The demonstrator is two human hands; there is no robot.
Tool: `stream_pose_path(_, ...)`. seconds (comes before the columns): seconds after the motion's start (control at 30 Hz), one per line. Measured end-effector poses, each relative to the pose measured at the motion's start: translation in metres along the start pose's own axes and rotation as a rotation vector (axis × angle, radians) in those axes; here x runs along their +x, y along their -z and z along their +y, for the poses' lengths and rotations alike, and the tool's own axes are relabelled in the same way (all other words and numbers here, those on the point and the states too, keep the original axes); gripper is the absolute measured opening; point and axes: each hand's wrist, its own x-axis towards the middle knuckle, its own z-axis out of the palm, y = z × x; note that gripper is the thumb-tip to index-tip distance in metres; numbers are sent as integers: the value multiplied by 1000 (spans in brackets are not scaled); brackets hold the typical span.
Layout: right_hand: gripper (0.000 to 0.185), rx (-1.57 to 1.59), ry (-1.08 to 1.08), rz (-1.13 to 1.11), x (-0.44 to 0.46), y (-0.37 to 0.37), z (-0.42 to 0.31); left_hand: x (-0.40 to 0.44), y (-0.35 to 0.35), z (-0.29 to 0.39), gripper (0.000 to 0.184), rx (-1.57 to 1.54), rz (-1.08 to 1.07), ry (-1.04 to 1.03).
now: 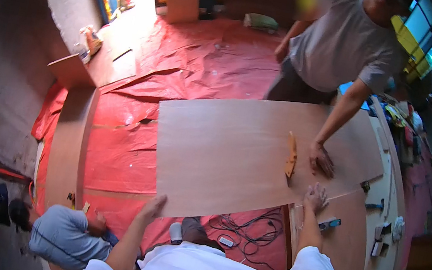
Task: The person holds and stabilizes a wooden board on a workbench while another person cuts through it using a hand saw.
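Observation:
A large, thin plywood sheet (219,152) lies before me, its right part resting over a workbench and its left part reaching out over the floor. At the sheet's near left corner, my left hand (152,207) grips the edge. My right hand (316,198) lies on the sheet's near right side with its fingers spread. Just beyond it, a co-worker's hand (322,158) presses flat on the same sheet. Between the sheet's middle and that hand lies a narrow orange tool (291,157) whose kind I cannot make out.
On the bench by my right arm are a blue-and-grey tool (329,224) and a hammer (375,205). Black cables (254,234) and a white power strip (226,242) lie below. Red sheeting (120,148) covers the floor. Another person (61,235) crouches at left near a long board (69,140).

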Motion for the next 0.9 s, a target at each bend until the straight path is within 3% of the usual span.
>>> stream_pose_path(0.13,52,-11,-19,9,-2,0,0,23,-1,44,45,-77,11,-4)
stream_pose_path(0.2,52,8,0,19,-1,-6,6,39,-13,59,48,-205,-86,-113)
stream_pose_path(0.3,52,14,11,37,4,-16,9,55,-29,65,51,-27,89,-16)
stream_pose_path(0.4,51,51,1,55,-3,-7,4,79,-6,42,48,-27,36,-155)
stream_pose_path(0.47,51,91,-15,45,-4,-10,4,95,3,33,46,44,160,-116)
stream_pose_path(0.57,51,138,-14,75,1,-21,10,104,6,19,45,113,122,-376)
stream_pose_path(0.77,50,116,43,54,9,-29,18,86,-3,30,51,441,344,-408)
stream_pose_path(0.9,50,64,1,58,-2,-11,6,88,-12,28,54,306,353,-430)
